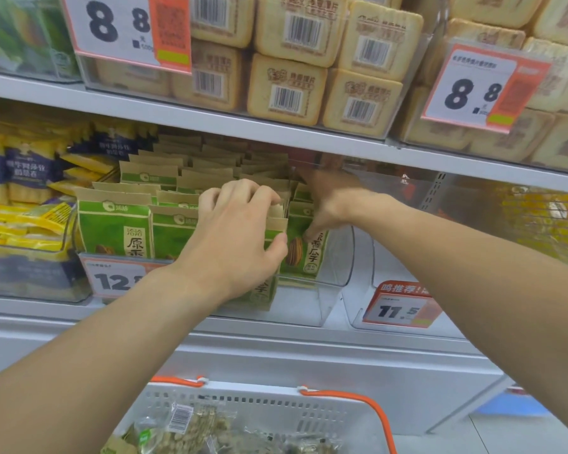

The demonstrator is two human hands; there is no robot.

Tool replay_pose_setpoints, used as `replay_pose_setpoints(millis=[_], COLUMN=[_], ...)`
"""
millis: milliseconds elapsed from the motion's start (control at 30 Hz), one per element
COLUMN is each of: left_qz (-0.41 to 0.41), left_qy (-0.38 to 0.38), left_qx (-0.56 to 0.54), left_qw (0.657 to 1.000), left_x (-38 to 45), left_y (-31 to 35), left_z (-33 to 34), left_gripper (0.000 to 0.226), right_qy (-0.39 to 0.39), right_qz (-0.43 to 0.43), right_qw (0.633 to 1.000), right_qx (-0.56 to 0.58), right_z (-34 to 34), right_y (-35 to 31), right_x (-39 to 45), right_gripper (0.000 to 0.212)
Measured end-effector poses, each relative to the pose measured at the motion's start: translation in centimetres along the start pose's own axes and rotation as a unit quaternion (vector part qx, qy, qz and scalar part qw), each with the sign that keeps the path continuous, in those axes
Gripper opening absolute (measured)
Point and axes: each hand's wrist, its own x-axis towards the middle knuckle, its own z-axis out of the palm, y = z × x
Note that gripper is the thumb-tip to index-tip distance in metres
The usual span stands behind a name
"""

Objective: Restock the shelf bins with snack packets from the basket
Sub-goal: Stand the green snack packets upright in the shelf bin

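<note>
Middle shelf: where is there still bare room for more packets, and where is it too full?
Free: the clear bin above the 11.5 price tag, right of the green packets, looks bare. The front right corner of the green packets' bin also has room. Crowded: the green rows where both hands, left and right, work, and the yellow packets far left.

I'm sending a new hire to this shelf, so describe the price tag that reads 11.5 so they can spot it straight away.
Start at the middle shelf, at the bin of green seed packets that both hands are working in. Go right to the next clear bin, which looks nearly empty. The 11.5 tag hangs on its front; unlike the flat 12 tag to the left, it has a red banner across its top.
</note>
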Motion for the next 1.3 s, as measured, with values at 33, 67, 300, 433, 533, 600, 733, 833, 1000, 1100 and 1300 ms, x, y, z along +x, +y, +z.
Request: replay_pose_setpoints(millis=[33, 67, 300, 433, 533, 600, 733, 833, 1000, 1100, 1300], left_qz=[0.001, 0.001, 0.013, 0.026, 0.020, 0.017, 0.012, 0.006, 0.008, 0.010, 0.005], left_qy=[0.001, 0.001, 0.008, -0.003, -0.017, -0.025, -0.038, -0.044, -0.057, -0.050, -0.054], left_qx=[0.000, -0.001, 0.003, 0.031, 0.041, 0.048, 0.072, 0.081, 0.088, 0.088, 0.076], left_qw=[1.000, 1.000, 1.000, 0.999, 0.999, 0.998, 0.997, 0.996, 0.994, 0.995, 0.996], left_x=[0.1, 0.1, 0.6, 0.8, 0.9, 0.9, 1.0, 1.1, 1.3, 1.3, 1.9], left_y=[-0.1, -0.1, -0.5, -0.6, -0.5, -0.4, -0.2, -0.2, -0.3, -0.4, -0.6], left_z=[0.1, 0.1, 0.7, 0.7, 0.6, 0.4, 0.3, 0.5, 0.3, 0.4, 0.9], left_gripper=[0.042, 0.041, 0.039, 0.039, 0.042, 0.049, 0.051, 0.051, 0.050, 0.051, 0.052], right_qy=[0.003, 0.007, 0.016, -0.025, -0.040, -0.035, -0.044, -0.044, -0.018, 0.020, 0.018], right_qz=[0.003, 0.004, 0.021, 0.023, 0.025, 0.022, 0.011, 0.017, 0.031, 0.042, 0.050], right_qw=[1.000, 1.000, 0.999, 0.999, 0.999, 0.999, 0.999, 0.999, 0.999, 0.999, 0.997], right_qx=[0.010, 0.018, 0.021, -0.010, -0.003, -0.005, -0.019, -0.020, 0.014, 0.012, 0.061], right_z=[0.0, 0.1, 0.4, 0.1, -0.1, -0.4, -0.7, -0.4, 0.7, 2.4, 2.7], right_y=[0.2, 0.4, 1.4, 1.1, 0.4, 0.3, 0.6, 1.0, 2.3, 2.7, 3.1], right_x=[0.3, 0.6, 1.6, 1.2, 0.9, 0.8, 0.9, 1.7, 4.2, 6.0, 7.7], right_gripper=[0.116, 0.114, 0.102, 0.104, 0.108, 0.099, 0.091, 0.094, 0.085, 0.097, 0.101])
